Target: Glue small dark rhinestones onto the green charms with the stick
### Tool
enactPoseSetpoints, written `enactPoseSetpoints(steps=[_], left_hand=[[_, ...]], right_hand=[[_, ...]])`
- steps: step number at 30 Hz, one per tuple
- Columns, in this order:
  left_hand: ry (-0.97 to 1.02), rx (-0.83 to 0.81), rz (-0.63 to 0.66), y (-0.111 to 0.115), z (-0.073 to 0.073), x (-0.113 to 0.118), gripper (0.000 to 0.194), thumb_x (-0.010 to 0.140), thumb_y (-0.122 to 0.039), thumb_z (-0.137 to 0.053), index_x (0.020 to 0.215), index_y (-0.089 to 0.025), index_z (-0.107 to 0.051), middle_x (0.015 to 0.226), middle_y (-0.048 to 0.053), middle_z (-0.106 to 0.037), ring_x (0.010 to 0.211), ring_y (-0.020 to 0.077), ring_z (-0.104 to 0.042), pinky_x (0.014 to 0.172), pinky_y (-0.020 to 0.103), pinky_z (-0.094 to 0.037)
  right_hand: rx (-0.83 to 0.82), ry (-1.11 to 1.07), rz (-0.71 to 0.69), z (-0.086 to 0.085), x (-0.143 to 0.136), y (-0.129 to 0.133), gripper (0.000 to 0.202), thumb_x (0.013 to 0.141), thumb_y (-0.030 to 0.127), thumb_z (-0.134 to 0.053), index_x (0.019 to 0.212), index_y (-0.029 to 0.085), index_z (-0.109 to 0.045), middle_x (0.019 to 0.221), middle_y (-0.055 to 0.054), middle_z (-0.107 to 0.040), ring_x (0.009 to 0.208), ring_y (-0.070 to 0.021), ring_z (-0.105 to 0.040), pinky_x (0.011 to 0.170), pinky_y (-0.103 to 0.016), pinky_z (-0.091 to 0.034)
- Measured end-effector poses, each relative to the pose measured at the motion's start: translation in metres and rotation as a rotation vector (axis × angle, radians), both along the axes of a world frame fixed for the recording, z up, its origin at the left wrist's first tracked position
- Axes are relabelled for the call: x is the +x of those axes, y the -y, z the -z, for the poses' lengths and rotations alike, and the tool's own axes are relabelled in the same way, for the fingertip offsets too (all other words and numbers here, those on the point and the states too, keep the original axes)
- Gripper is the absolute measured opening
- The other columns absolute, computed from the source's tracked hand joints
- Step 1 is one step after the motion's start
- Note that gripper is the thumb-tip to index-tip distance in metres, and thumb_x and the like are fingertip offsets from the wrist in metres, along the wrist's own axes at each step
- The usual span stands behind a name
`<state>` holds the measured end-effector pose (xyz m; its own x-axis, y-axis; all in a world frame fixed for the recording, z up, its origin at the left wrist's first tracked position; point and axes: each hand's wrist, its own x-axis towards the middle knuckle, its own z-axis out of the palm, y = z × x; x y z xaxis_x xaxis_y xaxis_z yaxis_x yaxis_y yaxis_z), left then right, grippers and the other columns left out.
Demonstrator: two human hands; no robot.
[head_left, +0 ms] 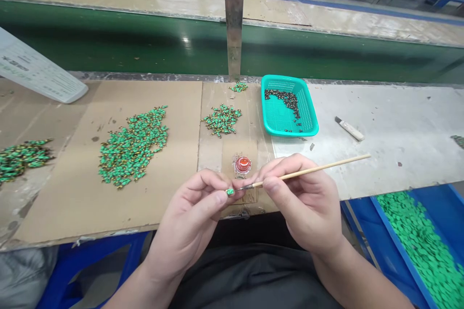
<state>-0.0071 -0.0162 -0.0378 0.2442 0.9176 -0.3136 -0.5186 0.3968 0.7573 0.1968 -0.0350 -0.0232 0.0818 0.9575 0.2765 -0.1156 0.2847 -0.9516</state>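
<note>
Between the thumb and fingers of my left hand is a tiny green piece, its details too small to make out. My right hand grips a thin paintbrush with a pale wooden handle. The brush slants down to the left, its tip at or very near the green piece. Just beyond my fingertips sits a small round container of red-orange paint. Past it lies a small heap of green and brown pieces, with a larger heap to the left.
A turquoise basket at the back holds small dark pieces. A white-handled tool lies on the right sheet. Another heap is at far left. Below the table's right edge, a blue tray holds many green pieces. A metal post rises behind.
</note>
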Motion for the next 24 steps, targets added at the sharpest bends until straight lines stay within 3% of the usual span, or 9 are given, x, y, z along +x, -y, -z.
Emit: enactPoseSetpoints(steps=[24], left_hand=[[0.038,-0.014,0.0,-0.001,-0.0018,0.0023,0.026,0.078,-0.03,-0.119,0.081,-0.021,-0.094,0.084,0.002,-0.086,0.084,0.0168,-0.089,0.089,0.021,-0.076]], right_hand=[[-0.023,-0.004,0.013,0.0008,0.0007,-0.0015,0.014,0.107,0.012,-0.088,0.105,0.026,-0.087,0.098,-0.001,-0.09,0.088,-0.0171,-0.092,0.082,-0.026,-0.076]])
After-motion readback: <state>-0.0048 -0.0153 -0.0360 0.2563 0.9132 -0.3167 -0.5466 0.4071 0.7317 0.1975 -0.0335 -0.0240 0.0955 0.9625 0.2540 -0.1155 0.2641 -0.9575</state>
